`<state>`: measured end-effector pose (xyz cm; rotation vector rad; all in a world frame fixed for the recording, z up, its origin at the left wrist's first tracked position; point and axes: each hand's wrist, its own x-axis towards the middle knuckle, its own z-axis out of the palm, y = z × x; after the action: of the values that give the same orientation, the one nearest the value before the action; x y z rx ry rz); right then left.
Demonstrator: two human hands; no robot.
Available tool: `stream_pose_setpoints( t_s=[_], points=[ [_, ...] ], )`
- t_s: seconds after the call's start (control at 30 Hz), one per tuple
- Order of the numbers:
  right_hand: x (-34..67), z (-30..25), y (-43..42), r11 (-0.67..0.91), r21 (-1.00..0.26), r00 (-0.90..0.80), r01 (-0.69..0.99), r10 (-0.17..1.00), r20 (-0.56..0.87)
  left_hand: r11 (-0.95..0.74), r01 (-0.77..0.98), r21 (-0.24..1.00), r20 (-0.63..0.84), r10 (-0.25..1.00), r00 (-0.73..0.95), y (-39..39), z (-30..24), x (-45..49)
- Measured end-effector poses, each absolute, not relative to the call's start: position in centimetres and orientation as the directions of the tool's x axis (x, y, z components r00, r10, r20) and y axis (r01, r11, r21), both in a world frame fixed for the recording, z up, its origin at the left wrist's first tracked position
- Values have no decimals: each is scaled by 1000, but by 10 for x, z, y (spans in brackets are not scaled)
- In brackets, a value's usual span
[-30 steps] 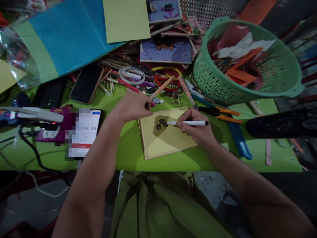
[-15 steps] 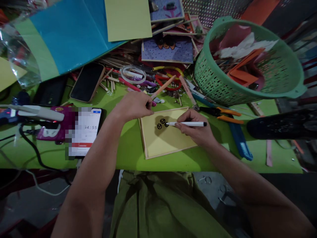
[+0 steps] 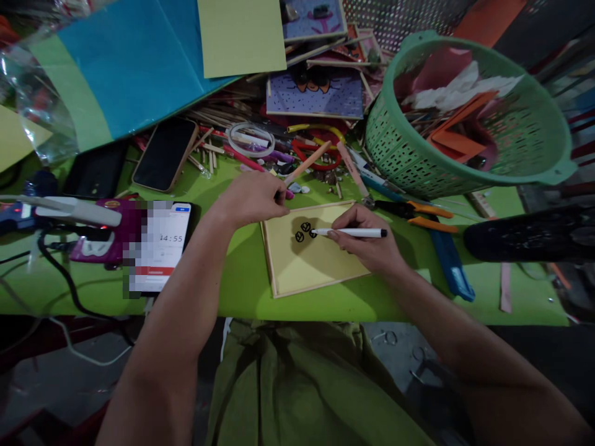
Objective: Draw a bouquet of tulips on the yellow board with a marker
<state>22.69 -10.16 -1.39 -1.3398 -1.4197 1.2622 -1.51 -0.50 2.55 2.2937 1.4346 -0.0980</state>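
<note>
A yellow card [image 3: 320, 266] edged with thin wooden sticks lies slightly turned on the green tabletop. Small black round marks [image 3: 300, 236] are drawn on its upper part. My right hand [image 3: 365, 238] rests on the card's right side, its fingers pinching a white marker pen [image 3: 365, 233] with a dark end. The marker's tip touches the card at the rightmost mark. At the card's upper left corner is my left hand [image 3: 255, 198], fingers curled and thumb against the stick edging. The undersides of its fingers are hidden.
Beyond the card lie loose sticks, pens and an orange stick [image 3: 309, 164]. A green basket [image 3: 404, 142] of scraps stands at right, near orange-handled pliers [image 3: 430, 217] and a blue cutter [image 3: 449, 263]. Left are a lit phone [image 3: 162, 254], a dark phone [image 3: 165, 155] and cables.
</note>
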Motion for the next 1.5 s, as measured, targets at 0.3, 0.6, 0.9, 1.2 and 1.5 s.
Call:
stream_pose_setpoints(
  t_s=[0.3, 0.6, 0.9, 1.2, 1.5],
  points=[
    [225, -11, -101, -65, -982, -101, 177, 991, -84, -399, 867, 299, -258, 841, 476, -5, 22, -16],
    [225, -11, -100, -55, -986, -101, 160, 992, -72, -402, 874, 273, -278, 837, 472, -5, 24, -15],
    [227, -11, -102, -48, -990, -71, 131, 996, -57, -402, 873, 274, -268, 840, 471, -5, 23, -16],
    [234, -13, -111, -5, -996, -138, 90, 990, -18, -407, 876, 260, -270, 840, 470, -7, 27, -13],
    [219, -5, -115, -94, -986, -187, 137, 975, -119, -413, 857, 308, -249, 834, 492, -6, 23, -14]
  ],
)
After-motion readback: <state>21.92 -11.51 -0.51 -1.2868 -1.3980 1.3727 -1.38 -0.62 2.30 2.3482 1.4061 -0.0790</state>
